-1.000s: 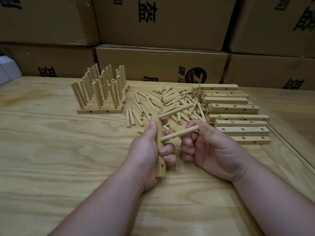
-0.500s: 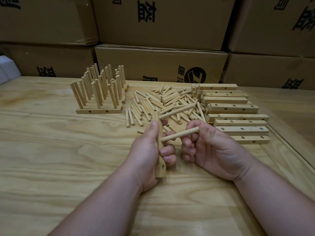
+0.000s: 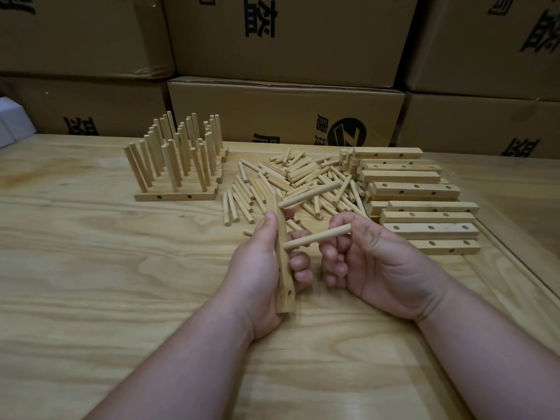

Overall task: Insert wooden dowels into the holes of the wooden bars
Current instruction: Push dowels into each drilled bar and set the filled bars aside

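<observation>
Fingers [image 3: 300,263] of the left hand [image 3: 260,268] wrap a wooden bar [image 3: 281,259] held on end above the worktop [image 3: 91,283]; right hand [image 3: 372,262] pinches a dowel [image 3: 316,237] between thumb and curled fingers, its tip touching the bar's side at about mid-height — seated or only lined up, cannot tell. One upper dowel [image 3: 309,195] already sticks out of the bar near its top; a lower hole [image 3: 290,293] near the bottom end shows open. Progress, as a judgement: partway. Finished bars [image 3: 175,168] with upright dowels stand in a tight cluster at far left, several rows deep. Left to do: this bar's remaining holes, plus the stack of empty bars [image 3: 421,204] at right, holes facing up or forward. Loose dowels [image 3: 297,183] lie in a heap between the two groups, plenty available. Room: wide bare worktop in front of and left of the hands, easy to set the bar down there. Tighter at right — empty bars lie just beside the right hand, and a raised worktop edge strip [image 3: 521,268] runs diagonally past them. Cardboard boxes [image 3: 288,116] wall off the back, close behind the piles.
</observation>
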{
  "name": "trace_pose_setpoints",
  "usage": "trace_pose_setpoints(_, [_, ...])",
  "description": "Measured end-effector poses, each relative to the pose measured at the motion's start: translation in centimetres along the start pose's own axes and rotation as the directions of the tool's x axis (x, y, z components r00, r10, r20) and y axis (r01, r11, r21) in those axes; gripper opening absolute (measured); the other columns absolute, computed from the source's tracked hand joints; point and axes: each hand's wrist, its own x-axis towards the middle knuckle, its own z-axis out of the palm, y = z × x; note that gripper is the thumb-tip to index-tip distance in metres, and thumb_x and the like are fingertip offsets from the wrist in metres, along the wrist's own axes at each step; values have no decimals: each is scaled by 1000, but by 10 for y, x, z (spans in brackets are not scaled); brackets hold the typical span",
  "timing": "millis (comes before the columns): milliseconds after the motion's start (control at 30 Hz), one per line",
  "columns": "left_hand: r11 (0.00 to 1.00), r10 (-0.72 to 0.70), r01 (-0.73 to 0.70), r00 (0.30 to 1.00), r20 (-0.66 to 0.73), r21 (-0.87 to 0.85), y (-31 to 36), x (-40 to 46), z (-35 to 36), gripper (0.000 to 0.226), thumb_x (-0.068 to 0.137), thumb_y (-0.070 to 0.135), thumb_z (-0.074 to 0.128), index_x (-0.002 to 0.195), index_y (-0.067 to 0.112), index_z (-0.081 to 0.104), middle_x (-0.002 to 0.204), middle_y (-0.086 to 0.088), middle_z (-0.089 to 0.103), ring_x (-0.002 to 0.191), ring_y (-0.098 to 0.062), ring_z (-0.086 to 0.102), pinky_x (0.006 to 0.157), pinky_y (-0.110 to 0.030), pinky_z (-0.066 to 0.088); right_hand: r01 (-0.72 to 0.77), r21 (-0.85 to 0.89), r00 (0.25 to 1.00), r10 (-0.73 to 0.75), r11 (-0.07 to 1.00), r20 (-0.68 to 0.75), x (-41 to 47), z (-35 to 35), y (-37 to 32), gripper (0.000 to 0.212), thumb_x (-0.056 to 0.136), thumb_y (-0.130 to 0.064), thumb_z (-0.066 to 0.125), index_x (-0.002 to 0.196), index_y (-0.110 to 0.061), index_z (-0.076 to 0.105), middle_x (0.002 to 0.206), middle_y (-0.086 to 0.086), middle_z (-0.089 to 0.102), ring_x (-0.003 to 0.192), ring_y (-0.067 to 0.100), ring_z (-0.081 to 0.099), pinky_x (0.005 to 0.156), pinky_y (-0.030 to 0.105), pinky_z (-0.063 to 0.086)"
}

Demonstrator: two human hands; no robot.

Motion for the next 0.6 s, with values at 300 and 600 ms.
trace_pose_setpoints(300, [990,-3,1,1000,-15,-139,5,1,-1,26,100,37,45,106,20,63,70,-2,45,51,-14,35,50,-24,28,145,-103,941,-170,984,-294,5,11,2,33,85,-43,60,67,-16,53,62,6,46,52,15,33,53,31,19])
trace_pose_setpoints(600, [953,-14,21,1000,24,-301,9,0,-7,29,90,33,38,88,13,59,66,-2,41,48,-13,34,45,-22,29,8,-919,702,-657,394,-275,9,12,18,25,99,-22,61,75,-12,63,60,-15,52,59,2,49,56,11,36])
